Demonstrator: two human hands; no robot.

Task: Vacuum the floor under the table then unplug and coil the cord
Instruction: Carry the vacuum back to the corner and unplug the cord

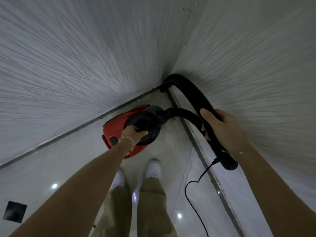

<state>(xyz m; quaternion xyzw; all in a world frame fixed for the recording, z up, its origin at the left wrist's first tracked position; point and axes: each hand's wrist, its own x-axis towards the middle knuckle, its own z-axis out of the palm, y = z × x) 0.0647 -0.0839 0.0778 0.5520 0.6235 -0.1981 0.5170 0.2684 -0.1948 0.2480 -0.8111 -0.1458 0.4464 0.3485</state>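
Pale, streak-textured walls (85,57) are seen meeting in a corner, with a glossy light floor (71,165) below, viewed from above by a head-worn camera. 2 bare forearms reach forward. A red vacuum cleaner (119,124) is seen low in the corner, just beside the left wall; whether it rests on the floor or is lifted cannot be told. Its black loop handle (148,134) is gripped by the left hand (134,134), whose fingers (142,133) are curled through the loop and clenched on it. A bracelet (130,144) is worn on that wrist. A black ribbed hose (183,112) leaves the front of the vacuum cleaner and arches up into the corner. Its long straight part is grasped by the right hand (222,129), fingers (206,115) wrapped around it, the tube passing beneath the palm toward the lower right. A thin black cord (193,199) hangs from near the tube's lower end and trails down across the floor. 2 white shoes (153,168) and khaki trousers (150,207) are seen below. A dark square (15,212) is set in the floor at the lower left. No brand or writing can be read.
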